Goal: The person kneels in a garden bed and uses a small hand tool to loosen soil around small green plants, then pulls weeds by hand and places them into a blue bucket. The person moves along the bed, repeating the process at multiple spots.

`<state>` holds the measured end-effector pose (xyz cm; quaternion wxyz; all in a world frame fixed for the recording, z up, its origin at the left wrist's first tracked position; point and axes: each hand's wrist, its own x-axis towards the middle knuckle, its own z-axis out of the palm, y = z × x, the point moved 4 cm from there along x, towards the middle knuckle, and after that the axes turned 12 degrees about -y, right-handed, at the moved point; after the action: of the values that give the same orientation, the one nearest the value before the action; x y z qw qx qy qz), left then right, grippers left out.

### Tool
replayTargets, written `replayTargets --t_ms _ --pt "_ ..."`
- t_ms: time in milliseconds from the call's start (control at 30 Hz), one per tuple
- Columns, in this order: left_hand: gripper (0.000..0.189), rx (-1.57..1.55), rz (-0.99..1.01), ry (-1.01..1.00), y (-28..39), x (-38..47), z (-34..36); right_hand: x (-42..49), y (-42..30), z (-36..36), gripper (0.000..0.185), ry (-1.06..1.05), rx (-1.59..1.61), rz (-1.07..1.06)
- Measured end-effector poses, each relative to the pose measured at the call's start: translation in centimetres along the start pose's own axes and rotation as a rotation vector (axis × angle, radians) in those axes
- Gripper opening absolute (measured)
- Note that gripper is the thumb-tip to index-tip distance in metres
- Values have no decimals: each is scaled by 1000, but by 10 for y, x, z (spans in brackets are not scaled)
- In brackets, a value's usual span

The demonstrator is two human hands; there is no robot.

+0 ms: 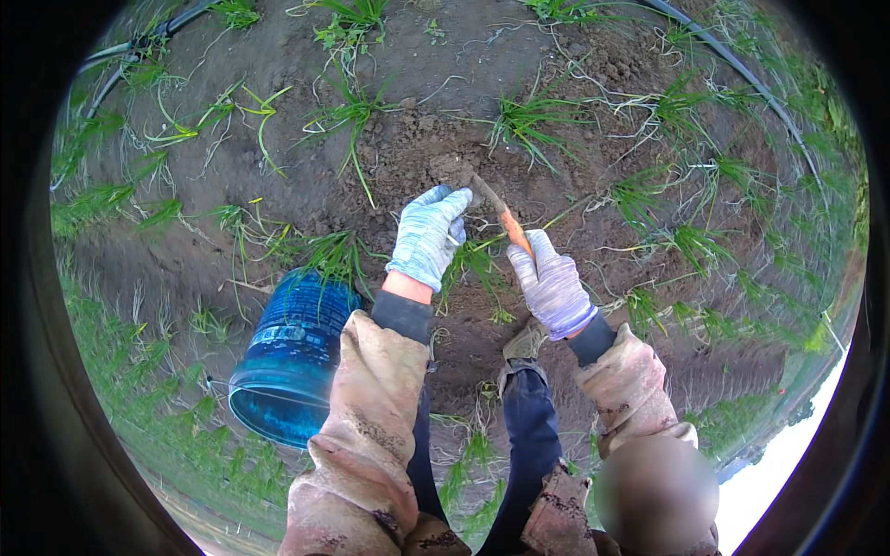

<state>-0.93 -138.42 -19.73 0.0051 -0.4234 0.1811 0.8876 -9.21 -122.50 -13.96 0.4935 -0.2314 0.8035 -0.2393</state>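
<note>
My right hand (554,285), in a pale knit glove, grips the orange handle (514,229) of a small hand tool. Its narrow blade (487,193) is caked with soil and points up and left over loosened earth (424,149). Close to the blade, my left hand (430,233) has its gloved fingers curled. Whether it holds anything is hidden, though a thin pale strand (452,240) shows at its fingers. Just below the hands grows a clump of green, grass-like plants (476,267). Another leafy clump (532,121) stands beyond the blade.
A blue plastic bucket (295,347) bearing writing and a wire handle is left of my left forearm. Black irrigation tubing (744,59) crosses at upper right, and more pipe (149,42) at upper left. My shoe (525,342) rests on soil between plant rows.
</note>
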Motion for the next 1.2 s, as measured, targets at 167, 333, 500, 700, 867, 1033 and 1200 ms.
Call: replayTargets --t_ms 167,333,500,700,867,1033,1200 --pt "11 47 -11 -12 -7 -5 -14 7 21 -2 23 -45 309 268" --pt "16 -41 1 -43 -16 -8 -22 10 27 -10 25 -66 197 240" --pt "15 100 4 59 -9 -10 -24 -6 20 -27 26 182 -287 91" --pt "15 1047 409 443 34 -68 -27 -14 12 -33 24 237 -491 98" --pt "16 871 659 569 58 -187 -58 -13 -12 -36 24 199 -478 37" --pt "18 740 521 1324 50 -381 -146 19 -50 -4 27 -88 -609 -75" --pt "54 981 250 1088 -1 -399 -249 71 -73 30 28 -270 -648 -76"
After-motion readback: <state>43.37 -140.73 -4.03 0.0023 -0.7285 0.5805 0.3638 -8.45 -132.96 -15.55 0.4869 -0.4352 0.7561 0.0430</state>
